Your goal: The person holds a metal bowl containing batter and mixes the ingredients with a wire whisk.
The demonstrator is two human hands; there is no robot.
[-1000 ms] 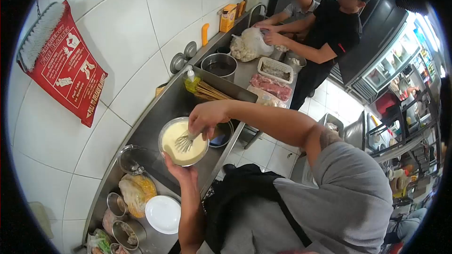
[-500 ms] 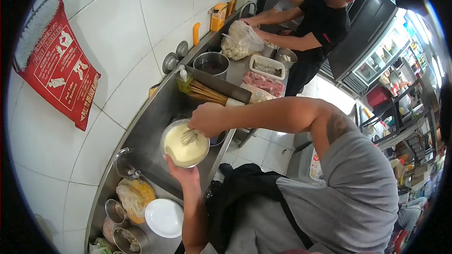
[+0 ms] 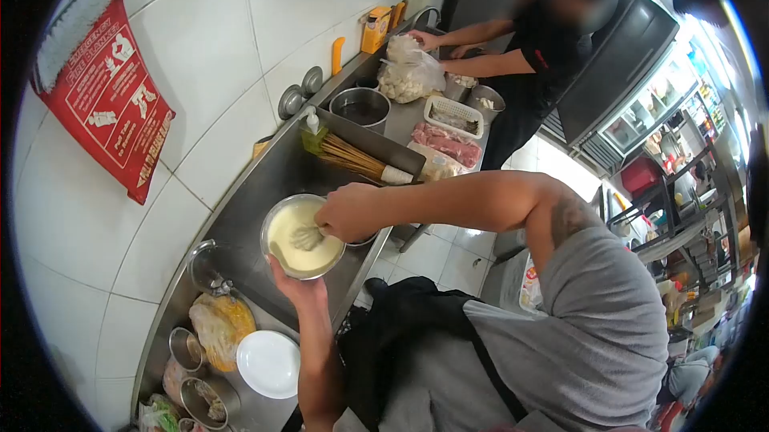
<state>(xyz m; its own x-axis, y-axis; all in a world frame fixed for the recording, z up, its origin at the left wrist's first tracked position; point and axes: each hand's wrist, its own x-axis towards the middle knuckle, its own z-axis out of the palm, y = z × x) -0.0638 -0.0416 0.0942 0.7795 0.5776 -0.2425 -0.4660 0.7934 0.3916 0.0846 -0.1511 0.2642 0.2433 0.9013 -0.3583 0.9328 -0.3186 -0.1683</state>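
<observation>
A round metal bowl (image 3: 303, 270) of pale yellow liquid is over the steel sink (image 3: 248, 228). My left hand (image 3: 298, 286) holds the bowl from below at its near side. Above the bowl's right edge, my right hand (image 3: 348, 211) is closed around the handle of a wire whisk (image 3: 306, 237), whose wires sit in the liquid. Beyond the bowl lie a bundle of thin sticks (image 3: 352, 159) and a soap bottle (image 3: 313, 140). A white plate (image 3: 268, 364) rests on the near counter.
Bagged food (image 3: 222, 332) and metal containers (image 3: 210, 400) stand near the plate. Farther off are a pot (image 3: 360, 108), raw meat (image 3: 445, 144), a white basket (image 3: 454, 117) and a co-worker (image 3: 553, 55) with hands at a plastic bag (image 3: 409, 71). A red fire blanket pouch (image 3: 112, 103) hangs left.
The whisk has moved within the bowl, and the bowl sits slightly farther left in view. The co-worker's hands have shifted around the plastic bag, and the person behind is now mostly hidden.
</observation>
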